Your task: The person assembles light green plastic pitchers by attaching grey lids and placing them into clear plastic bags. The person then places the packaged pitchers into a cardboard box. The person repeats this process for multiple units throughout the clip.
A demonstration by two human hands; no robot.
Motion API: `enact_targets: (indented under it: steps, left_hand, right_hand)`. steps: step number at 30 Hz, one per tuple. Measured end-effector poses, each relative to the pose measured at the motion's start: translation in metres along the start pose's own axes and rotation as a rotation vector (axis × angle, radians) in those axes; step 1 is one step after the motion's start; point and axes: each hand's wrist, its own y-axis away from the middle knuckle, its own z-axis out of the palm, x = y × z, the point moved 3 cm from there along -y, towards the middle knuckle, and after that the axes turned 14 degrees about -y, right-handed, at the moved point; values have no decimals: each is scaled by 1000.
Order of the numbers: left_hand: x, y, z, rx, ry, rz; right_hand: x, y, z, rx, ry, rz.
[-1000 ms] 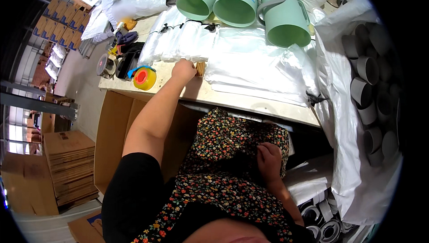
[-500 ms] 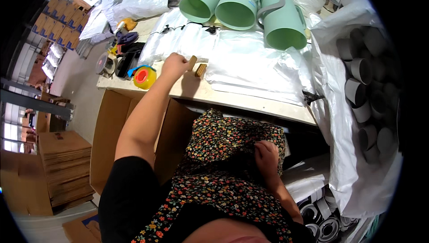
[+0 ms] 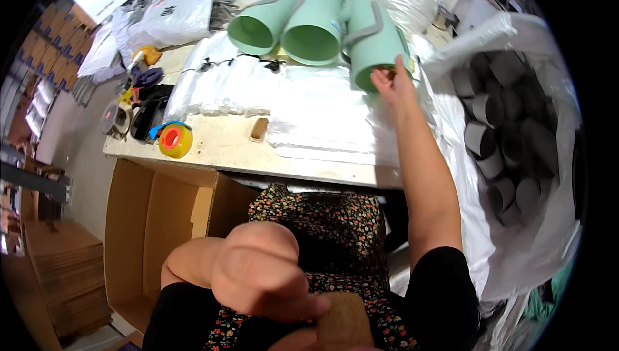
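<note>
My left hand [image 3: 258,270] is raised close before my chest, blurred, its fingers closed on a small flat brown piece [image 3: 345,322]. What that piece is made of I cannot make out. My right hand [image 3: 394,86] reaches over the table to the rightmost of three light-green pitchers [image 3: 377,41], its thumb and fingers apart at the mouth. Whether it grips the rim is unclear. The middle pitcher [image 3: 314,25] and the left pitcher [image 3: 261,22] lie with their mouths toward me. A small brown block-like stack [image 3: 259,130] lies near the table's front edge.
White plastic bags [image 3: 329,112] cover the table [image 3: 219,141]. A yellow tape roll [image 3: 175,141] sits at its left. Below stands an open cardboard box [image 3: 129,222]. At right, a large white sack [image 3: 451,93] holds several grey cylindrical parts [image 3: 512,131].
My left hand has come back from the table toward my chest with the brown piece. My right hand has gone from my lap to the rightmost pitcher. The view has shifted.
</note>
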Motion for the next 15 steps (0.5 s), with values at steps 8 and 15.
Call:
enact_targets:
  steps: [8, 15]
  left_hand:
    - [29, 8, -20, 450, -161, -18]
    - [33, 32, -51, 233, -375, -78]
  right_hand:
    - [-12, -5, 14, -294, -211, -221]
    - [-33, 164, -14, -557, 164, -310]
